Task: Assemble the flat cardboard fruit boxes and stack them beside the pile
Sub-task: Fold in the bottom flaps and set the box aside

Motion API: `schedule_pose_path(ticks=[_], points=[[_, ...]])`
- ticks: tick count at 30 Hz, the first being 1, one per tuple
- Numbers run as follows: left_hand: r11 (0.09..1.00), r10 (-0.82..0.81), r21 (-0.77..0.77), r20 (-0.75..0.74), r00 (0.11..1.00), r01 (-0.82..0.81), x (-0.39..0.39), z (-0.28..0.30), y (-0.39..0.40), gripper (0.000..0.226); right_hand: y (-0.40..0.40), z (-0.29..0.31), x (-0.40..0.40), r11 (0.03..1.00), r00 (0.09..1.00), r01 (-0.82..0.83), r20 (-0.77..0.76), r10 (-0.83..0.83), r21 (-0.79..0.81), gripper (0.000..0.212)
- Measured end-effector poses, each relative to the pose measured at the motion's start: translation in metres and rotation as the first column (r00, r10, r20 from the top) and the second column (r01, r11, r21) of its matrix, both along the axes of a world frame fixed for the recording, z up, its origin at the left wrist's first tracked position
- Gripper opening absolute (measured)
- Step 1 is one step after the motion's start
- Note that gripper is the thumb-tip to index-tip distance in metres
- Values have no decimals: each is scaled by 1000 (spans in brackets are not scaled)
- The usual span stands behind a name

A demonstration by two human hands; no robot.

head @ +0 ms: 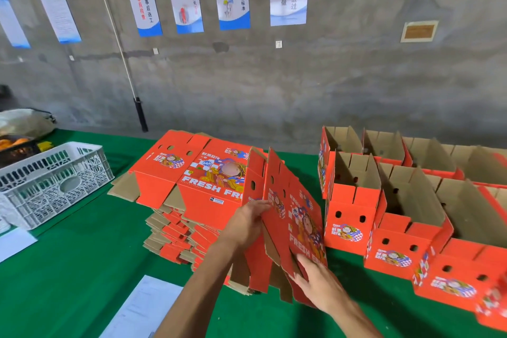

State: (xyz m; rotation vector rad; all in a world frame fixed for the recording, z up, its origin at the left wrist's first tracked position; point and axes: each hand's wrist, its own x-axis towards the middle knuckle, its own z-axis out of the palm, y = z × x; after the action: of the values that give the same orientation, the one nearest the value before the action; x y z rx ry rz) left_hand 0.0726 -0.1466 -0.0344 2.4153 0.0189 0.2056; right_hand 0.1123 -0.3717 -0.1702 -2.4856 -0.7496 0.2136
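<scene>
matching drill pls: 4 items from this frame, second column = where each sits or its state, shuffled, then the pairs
Items
1. flat box pile
2. assembled boxes
3. white crate
4. box being folded

Places or states
A. far left of the green table
B. held upright between the left hand and right hand
C. standing open-topped in rows on the right
D. lying flat in the middle of the table

Pairs: 1-D, 2-C, 3-A, 4-B

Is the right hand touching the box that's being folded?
Touching. The head view shows the right hand with its fingers laid against the box.
</scene>
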Motion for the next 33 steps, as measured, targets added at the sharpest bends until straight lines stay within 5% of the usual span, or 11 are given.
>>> schedule_pose_path(ticks=[6, 11, 15, 22, 27, 33], points=[[957, -143, 251, -21, 990, 144, 11, 7, -24, 40, -15, 4, -8, 988, 954, 150, 257, -155, 41, 42], [912, -256, 368, 169, 952, 180, 18, 25, -44, 26, -35, 20, -9, 963, 905, 217, 337, -259, 158, 34], [959, -282, 127, 318, 905, 255, 22, 56, -53, 25, -52, 50, -9, 869, 784, 219, 451, -428, 444, 12], [923, -73, -310, 441, 895, 228, 18, 115, -75, 22, -77, 108, -3, 731, 687, 191, 442, -576, 656, 22], [915, 32, -344, 586, 810, 212, 10, 144, -77, 16, -114, 126, 2, 637, 678, 291, 316, -664, 714, 32], [806, 54, -466, 672, 739, 365, 8, 178, -106, 16, -146, 167, 3, 643, 527, 153, 488, -696, 751, 33]])
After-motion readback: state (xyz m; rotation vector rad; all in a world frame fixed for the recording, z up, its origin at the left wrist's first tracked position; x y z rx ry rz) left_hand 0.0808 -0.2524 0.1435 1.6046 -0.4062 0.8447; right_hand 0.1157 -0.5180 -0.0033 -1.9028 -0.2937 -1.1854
